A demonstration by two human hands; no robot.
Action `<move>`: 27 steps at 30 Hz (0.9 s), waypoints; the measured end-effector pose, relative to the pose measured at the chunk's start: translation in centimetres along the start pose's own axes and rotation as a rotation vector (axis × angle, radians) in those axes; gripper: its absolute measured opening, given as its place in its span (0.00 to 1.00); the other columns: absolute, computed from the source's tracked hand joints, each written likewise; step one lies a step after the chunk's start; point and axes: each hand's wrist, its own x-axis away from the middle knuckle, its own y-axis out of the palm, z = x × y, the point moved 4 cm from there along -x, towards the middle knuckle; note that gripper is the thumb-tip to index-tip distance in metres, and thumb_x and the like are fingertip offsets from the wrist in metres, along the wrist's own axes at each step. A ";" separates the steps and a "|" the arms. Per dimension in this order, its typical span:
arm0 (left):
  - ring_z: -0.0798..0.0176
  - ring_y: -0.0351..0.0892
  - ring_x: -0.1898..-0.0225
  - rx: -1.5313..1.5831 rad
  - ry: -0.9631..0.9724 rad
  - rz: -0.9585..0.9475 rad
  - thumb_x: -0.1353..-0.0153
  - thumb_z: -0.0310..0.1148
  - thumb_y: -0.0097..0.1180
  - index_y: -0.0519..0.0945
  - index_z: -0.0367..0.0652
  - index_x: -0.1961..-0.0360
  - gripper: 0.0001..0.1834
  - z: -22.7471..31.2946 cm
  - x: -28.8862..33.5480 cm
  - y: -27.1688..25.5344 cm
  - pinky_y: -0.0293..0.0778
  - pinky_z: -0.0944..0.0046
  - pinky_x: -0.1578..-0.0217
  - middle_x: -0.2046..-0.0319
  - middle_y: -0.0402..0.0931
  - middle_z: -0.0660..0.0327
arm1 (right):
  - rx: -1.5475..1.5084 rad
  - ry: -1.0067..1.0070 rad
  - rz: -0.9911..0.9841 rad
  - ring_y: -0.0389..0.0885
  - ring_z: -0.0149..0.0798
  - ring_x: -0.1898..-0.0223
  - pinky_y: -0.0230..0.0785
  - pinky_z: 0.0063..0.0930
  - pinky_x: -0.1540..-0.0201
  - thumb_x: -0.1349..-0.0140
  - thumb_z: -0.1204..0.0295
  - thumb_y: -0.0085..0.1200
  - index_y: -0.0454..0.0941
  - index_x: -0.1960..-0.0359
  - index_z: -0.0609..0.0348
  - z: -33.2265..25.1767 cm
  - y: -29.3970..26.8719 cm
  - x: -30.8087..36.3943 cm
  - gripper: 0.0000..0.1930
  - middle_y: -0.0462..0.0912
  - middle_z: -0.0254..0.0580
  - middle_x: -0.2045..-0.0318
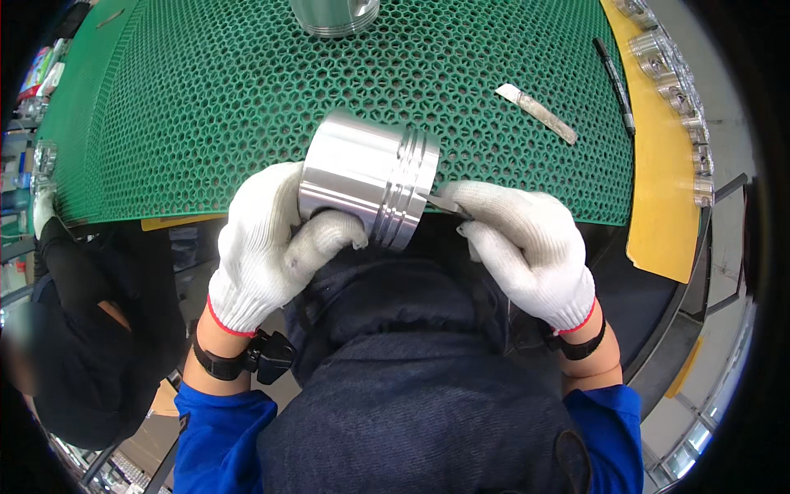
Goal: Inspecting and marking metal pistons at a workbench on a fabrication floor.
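Silver, mirror-bright metal forms the piston [354,165] held in the left hand [263,235], tilted on its side over the near edge of a green honeycomb mat [206,99], its ring-grooved end turned to the right. The left hand, in a white knitted glove, is curled around the smooth skirt end, its thumb lying across the dark opening in the piston's side. The right hand [531,247], gloved likewise, pinches a thin grey metal blade [444,203] between thumb and fingers, the tip up against the grooves; I cannot tell how deep it sits in one. Farther up the mat is a second piston [336,15], cut off by the upper rim of the view. Well apart from the hands, to the right, lies a slim strip tool [536,114] with a pale slanted end and a brownish grip, then a black pen [615,86] along the mat's right edge. Next to that is a yellow sheet [662,214], with a row of pistons [656,56] along its outer side. At far left, a co-worker's white-gloved hand [44,207] is just beside more pistons [44,156]
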 end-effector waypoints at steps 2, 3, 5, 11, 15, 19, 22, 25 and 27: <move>0.60 0.80 0.72 0.032 -0.007 -0.018 0.42 0.40 0.61 0.81 0.37 0.65 0.15 0.8 -0.9 0.1 0.74 0.64 0.67 0.74 0.80 0.57 | 0.160 -0.132 0.023 0.81 0.34 0.75 0.73 0.25 0.68 0.46 0.85 0.50 0.79 0.54 0.67 0.0 -0.4 -0.4 0.16 0.84 0.42 0.71; 0.60 0.80 0.72 0.033 -0.004 -0.014 0.42 0.40 0.61 0.81 0.37 0.65 0.15 1.4 -1.2 0.2 0.74 0.64 0.67 0.74 0.80 0.57 | 0.241 -0.199 0.072 0.81 0.39 0.75 0.74 0.28 0.70 0.46 0.81 0.54 0.80 0.55 0.61 0.0 -0.7 -0.6 0.15 0.83 0.42 0.73; 0.63 0.80 0.72 0.018 -0.082 0.067 0.40 0.40 0.60 0.80 0.35 0.64 0.15 2.0 -1.7 0.1 0.74 0.65 0.67 0.74 0.81 0.57 | 0.328 -0.272 0.121 0.82 0.43 0.75 0.74 0.31 0.72 0.46 0.77 0.59 0.81 0.55 0.54 0.0 -1.1 -0.7 0.15 0.82 0.41 0.74; 0.63 0.80 0.71 -0.045 -0.102 0.130 0.39 0.42 0.57 0.80 0.36 0.61 0.17 1.6 -3.9 0.4 0.74 0.65 0.67 0.72 0.80 0.54 | 0.477 -0.266 0.065 0.77 0.42 0.80 0.70 0.33 0.77 0.45 0.73 0.58 0.81 0.56 0.49 0.1 -1.7 -1.0 0.13 0.75 0.37 0.81; 0.61 0.80 0.71 -0.031 -0.126 0.118 0.37 0.46 0.55 0.79 0.36 0.61 0.20 1.1 -4.9 0.0 0.74 0.63 0.67 0.72 0.80 0.53 | 0.624 -0.276 0.008 0.76 0.42 0.82 0.68 0.34 0.78 0.45 0.71 0.58 0.81 0.57 0.46 -0.2 -1.5 -1.4 0.12 0.71 0.36 0.83; 0.61 0.80 0.71 -0.020 -0.168 0.087 0.36 0.49 0.53 0.78 0.36 0.59 0.23 1.8 -5.6 -0.1 0.74 0.63 0.66 0.71 0.80 0.53 | 0.492 -0.190 -0.011 0.79 0.42 0.79 0.71 0.35 0.77 0.44 0.69 0.57 0.80 0.56 0.43 0.4 -1.2 -1.4 0.12 0.76 0.37 0.81; 0.62 0.80 0.72 0.015 -0.168 0.099 0.36 0.48 0.54 0.79 0.35 0.59 0.22 2.2 -5.2 -0.3 0.75 0.64 0.67 0.70 0.80 0.52 | 0.613 -0.125 -0.336 0.80 0.43 0.79 0.72 0.36 0.75 0.41 0.65 0.55 0.80 0.56 0.42 0.0 -0.6 -1.4 0.11 0.78 0.37 0.80; 0.61 0.81 0.71 0.101 -0.250 0.038 0.36 0.42 0.56 0.78 0.32 0.56 0.20 2.6 -5.4 -1.3 0.75 0.63 0.66 0.69 0.81 0.52 | 0.588 -0.131 -0.254 0.80 0.43 0.78 0.73 0.36 0.75 0.40 0.66 0.54 0.80 0.57 0.42 -0.4 -0.8 -1.1 0.10 0.78 0.37 0.80; 0.59 0.81 0.70 -0.194 0.029 0.278 0.38 0.37 0.57 0.79 0.32 0.55 0.18 2.0 -4.9 -3.8 0.76 0.62 0.66 0.68 0.81 0.51 | 0.444 -0.139 -0.049 0.80 0.43 0.78 0.73 0.36 0.74 0.41 0.68 0.55 0.81 0.58 0.43 0.2 -1.9 -1.0 0.10 0.77 0.38 0.81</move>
